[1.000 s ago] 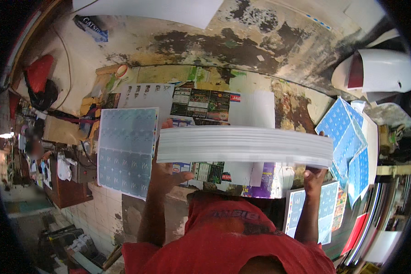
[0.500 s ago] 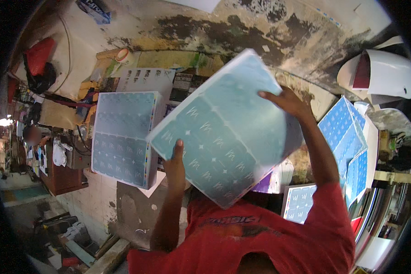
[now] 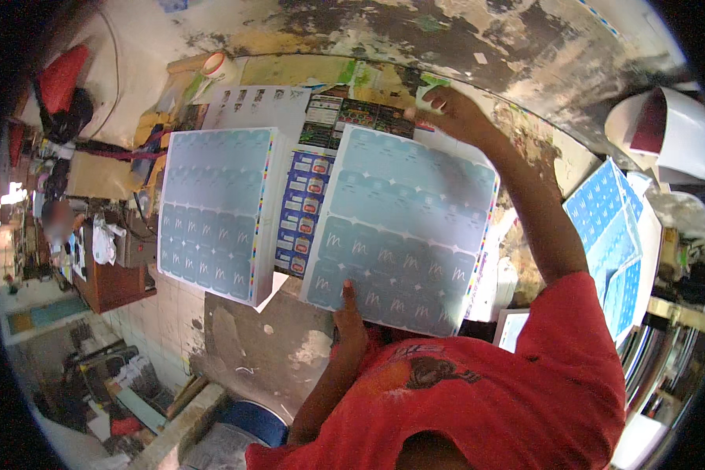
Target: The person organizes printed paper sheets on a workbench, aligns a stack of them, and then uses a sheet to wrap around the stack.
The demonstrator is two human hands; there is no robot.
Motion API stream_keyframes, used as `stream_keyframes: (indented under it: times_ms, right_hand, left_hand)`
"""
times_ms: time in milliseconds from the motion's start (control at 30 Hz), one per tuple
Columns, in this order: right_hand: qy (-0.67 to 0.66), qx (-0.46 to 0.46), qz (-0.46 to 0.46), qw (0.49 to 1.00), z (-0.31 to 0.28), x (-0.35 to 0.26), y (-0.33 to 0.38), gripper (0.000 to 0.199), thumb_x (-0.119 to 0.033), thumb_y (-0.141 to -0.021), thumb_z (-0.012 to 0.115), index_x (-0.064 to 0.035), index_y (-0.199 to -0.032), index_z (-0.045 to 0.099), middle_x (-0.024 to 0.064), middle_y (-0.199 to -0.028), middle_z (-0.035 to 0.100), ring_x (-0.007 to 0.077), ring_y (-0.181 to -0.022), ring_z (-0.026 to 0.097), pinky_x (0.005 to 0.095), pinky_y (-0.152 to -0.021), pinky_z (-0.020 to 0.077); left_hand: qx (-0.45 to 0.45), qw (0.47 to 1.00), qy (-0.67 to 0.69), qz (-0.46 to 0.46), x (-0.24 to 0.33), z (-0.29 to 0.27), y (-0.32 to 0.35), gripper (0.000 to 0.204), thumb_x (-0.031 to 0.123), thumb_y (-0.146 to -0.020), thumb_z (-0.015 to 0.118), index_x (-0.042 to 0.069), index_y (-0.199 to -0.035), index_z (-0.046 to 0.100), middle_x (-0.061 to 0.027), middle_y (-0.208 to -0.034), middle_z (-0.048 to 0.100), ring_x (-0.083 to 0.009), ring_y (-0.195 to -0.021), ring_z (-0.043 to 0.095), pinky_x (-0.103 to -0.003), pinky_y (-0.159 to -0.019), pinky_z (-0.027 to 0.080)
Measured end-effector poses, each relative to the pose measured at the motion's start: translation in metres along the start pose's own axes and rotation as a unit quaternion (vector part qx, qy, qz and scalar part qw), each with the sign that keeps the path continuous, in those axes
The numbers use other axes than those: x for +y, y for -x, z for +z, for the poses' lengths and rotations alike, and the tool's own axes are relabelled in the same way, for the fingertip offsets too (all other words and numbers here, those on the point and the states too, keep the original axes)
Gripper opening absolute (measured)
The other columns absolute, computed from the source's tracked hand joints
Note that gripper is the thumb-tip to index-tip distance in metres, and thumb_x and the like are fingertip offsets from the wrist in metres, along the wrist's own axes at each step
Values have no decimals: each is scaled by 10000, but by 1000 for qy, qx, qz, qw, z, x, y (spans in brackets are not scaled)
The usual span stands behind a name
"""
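Both arms (image 3: 542,227) forward, unevenly extended.
Left hand (image 3: 351,325): thumb extended, fingers hidden; right hand (image 3: 458,117): raised, fingers loosely bent.

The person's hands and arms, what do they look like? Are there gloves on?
No gloves show: the left hand and right hand are bare. Short red sleeves leave the forearms uncovered. The red shirt has a dark print.
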State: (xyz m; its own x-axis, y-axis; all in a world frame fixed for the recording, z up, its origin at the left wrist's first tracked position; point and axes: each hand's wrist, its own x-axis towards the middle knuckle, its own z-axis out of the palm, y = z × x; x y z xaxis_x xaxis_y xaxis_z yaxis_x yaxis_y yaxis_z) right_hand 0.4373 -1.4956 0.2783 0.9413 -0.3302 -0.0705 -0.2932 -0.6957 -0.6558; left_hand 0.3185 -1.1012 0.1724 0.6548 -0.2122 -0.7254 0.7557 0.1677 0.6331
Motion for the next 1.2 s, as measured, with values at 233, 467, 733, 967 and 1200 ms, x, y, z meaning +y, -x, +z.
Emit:
stream_keyframes:
  times_ms: [233,467,733,967,1200]
  right_hand:
    - [-56,134,146,979,34,0,237,341,-346,-893,690,-6,-905,666,145,-804,677,219,-709,651,354,-669,517]
    - [-163,269,391,865,176,-24,421,292,-224,-864,718,20,-1020,682,170,-895,698,222,-819,684,340,-737,534]
    - [-45,341,423,838,206,-48,408,302,-251,-810,756,-8,-987,726,182,-896,724,285,-838,719,359,-764,547]
    - [-8,334,445,831,216,-45,407,292,-306,-799,751,-59,-955,755,172,-856,725,319,-810,717,381,-750,554]
    - [-155,298,488,806,201,-39,405,377,-286,-824,772,39,-1001,702,72,-782,690,163,-655,646,291,-621,525]
  left_hand:
    - [-154,971,124,-132,11,-47,-7,649,542,-989,443,20,-1373,454,-170,-1273,543,-328,-1122,564,-480,-926,512]
    - [-63,915,-331,222,61,-143,-60,405,278,-943,658,-32,-1200,608,-134,-1163,618,-209,-1057,594,-342,-897,501]
    - [-156,763,-517,356,90,-139,-72,353,271,-892,721,-34,-1071,709,-131,-928,731,-187,-825,675,-312,-768,507]
    - [-162,774,-530,307,90,-141,-82,393,324,-874,741,-26,-1048,715,-101,-927,733,-176,-827,675,-306,-773,516]
    - [-187,805,-472,307,81,-146,-97,353,284,-853,760,-37,-992,715,-111,-847,724,-171,-756,669,-301,-706,507]
